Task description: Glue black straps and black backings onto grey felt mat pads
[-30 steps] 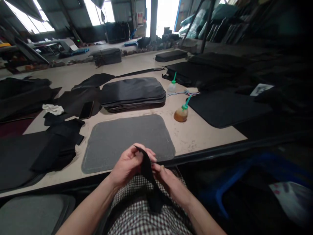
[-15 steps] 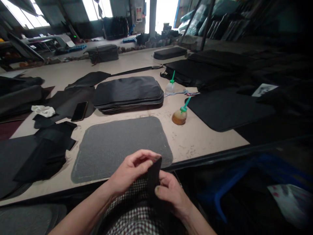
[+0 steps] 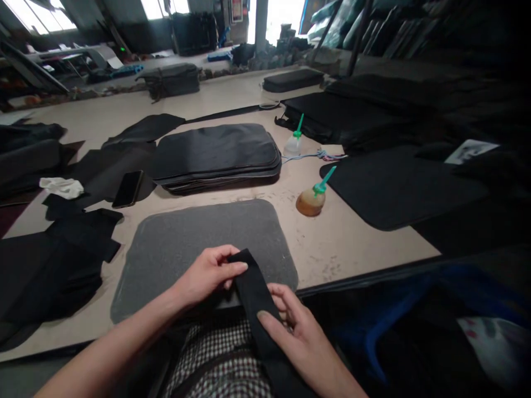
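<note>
A long black fabric strip point(image 3: 258, 298) runs from the table's front edge down over my lap, tilted, with its lower end out of frame. My left hand point(image 3: 209, 275) pinches the strip's top end between thumb and fingers. Lower down, my right hand point(image 3: 292, 323) grips the strip along its right edge, thumb laid on its face. Beneath and behind my hands, a grey panel point(image 3: 203, 237) with rounded corners lies flat on the table.
Behind the panel sits a stack of black panels point(image 3: 215, 149). Two squeeze bottles, one with amber liquid point(image 3: 311, 203) and one whitish point(image 3: 292, 145), stand to its right. A phone point(image 3: 128, 189), a white cloth point(image 3: 62, 188) and black scraps point(image 3: 83, 237) lie left. A blue frame point(image 3: 373, 337) is below right.
My left hand has moved left and turned the strip's top end, so its broad face now shows. The right hand has shifted slightly right and still grips it. The view has shifted a little.
</note>
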`<state>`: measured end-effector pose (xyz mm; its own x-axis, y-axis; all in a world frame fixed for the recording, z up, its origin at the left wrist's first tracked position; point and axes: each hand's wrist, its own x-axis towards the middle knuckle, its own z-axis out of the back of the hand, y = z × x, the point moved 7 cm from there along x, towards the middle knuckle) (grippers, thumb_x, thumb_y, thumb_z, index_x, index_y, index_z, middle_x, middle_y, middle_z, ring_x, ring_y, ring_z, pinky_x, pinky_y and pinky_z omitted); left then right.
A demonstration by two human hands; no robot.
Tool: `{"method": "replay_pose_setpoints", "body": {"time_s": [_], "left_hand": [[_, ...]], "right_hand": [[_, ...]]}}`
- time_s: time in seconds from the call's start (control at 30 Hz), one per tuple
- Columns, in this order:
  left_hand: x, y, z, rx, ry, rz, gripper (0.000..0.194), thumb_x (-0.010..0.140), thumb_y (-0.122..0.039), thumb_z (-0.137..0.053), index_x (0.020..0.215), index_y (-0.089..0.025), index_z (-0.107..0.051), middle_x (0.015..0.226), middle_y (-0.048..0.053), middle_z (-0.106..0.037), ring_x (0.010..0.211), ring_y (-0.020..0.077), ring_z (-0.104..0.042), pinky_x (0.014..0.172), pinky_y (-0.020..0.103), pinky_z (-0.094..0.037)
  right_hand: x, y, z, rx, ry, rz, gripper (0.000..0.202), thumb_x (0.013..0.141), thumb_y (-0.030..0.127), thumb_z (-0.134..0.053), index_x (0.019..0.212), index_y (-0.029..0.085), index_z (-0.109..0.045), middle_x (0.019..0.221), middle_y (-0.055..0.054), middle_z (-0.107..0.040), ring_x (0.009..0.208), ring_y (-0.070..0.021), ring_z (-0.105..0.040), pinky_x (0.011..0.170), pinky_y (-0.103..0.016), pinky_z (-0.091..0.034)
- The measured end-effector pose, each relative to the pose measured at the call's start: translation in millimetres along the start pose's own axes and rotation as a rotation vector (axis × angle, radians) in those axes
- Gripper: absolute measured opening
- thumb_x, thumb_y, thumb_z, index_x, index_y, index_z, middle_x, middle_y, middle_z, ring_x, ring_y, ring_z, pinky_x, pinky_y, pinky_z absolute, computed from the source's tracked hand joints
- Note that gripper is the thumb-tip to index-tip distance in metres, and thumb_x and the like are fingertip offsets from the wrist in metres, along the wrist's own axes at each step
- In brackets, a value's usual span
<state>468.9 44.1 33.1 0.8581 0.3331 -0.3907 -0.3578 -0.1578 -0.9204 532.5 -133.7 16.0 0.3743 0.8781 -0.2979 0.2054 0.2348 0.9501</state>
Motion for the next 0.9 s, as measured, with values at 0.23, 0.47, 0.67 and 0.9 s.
{"method": "replay_pose_setpoints", "body": {"time_s": [0.23,0.47,0.67,0.9], "left_hand": [[62,-34,55.0,0.558,-0.081,-0.2,0.035,0.102,-0.051,-0.047,0.099,-0.022,-0.067,0.06,-0.003,-0.059,0.052,0.0143,-0.053,0.055,0.024,-0.04],[117,-57,88.1,1.08,-0.393,-0.39,0.017,0.095,-0.036,-0.064,0.098,-0.022,-0.074,0.098,0.007,-0.075,0.09,0.0253,-0.067,0.077,0.033,-0.044],[138,-58,94.1,1.17,-0.431,-0.405,0.018,0.094,-0.04,-0.068,0.094,-0.023,-0.074,0.097,0.006,-0.073,0.088,0.0235,-0.066,0.076,0.033,-0.044],[146,-51,96.2,1.227,-0.38,-0.374,0.017,0.093,-0.041,-0.07,0.094,-0.024,-0.073,0.099,0.005,-0.074,0.092,0.0242,-0.066,0.075,0.033,-0.044]], "right_hand": [[2,-16,1,0.032,-0.151,-0.001,0.055,0.102,0.055,-0.057,0.147,0.026,-0.044,0.123,-0.012,-0.069,0.105,-0.0245,-0.069,0.096,-0.042,-0.057],[16,-13,-1,-0.064,-0.196,-0.007,0.063,0.1,0.062,-0.055,0.145,0.019,-0.045,0.073,-0.001,-0.061,0.056,-0.0162,-0.061,0.052,-0.027,-0.051],[27,-9,2,-0.046,-0.219,0.027,0.055,0.101,0.06,-0.055,0.138,0.021,-0.049,0.074,0.003,-0.05,0.06,-0.0163,-0.065,0.049,-0.024,-0.05],[31,-5,-3,-0.024,-0.202,0.056,0.043,0.1,0.057,-0.058,0.125,0.023,-0.052,0.072,0.009,-0.037,0.055,-0.0126,-0.062,0.075,-0.033,-0.061]]}}
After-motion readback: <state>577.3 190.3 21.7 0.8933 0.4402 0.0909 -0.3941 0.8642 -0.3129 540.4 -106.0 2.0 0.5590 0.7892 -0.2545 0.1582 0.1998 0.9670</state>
